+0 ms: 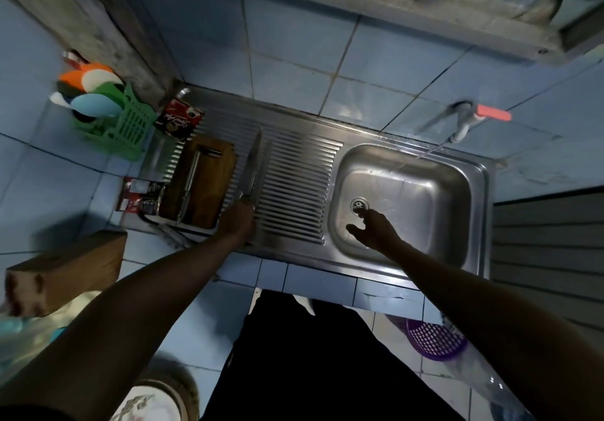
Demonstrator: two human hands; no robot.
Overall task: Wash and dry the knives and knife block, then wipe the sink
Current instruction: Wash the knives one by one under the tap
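My left hand [238, 222] grips the handle of a large knife [253, 166] whose blade points away over the ribbed drainboard [295, 188]. Beside it lies a wooden cutting board [209, 188] with a slim metal knife or sharpener [189, 182] on top. A wooden knife block [62, 272] lies on the blue tiled counter at the lower left. My right hand [374, 229] hovers with relaxed fingers inside the steel sink basin [421, 198], just in front of the drain [359, 205]. A thin stream of water falls from the tap [464, 121] with a red handle.
A green plastic caddy [125, 126] with coloured utensils stands at the left. Red sachets [178, 120] lie behind and left of the board. A purple basket [434, 339] sits on the floor under the counter. A ribbed grey surface is right of the sink.
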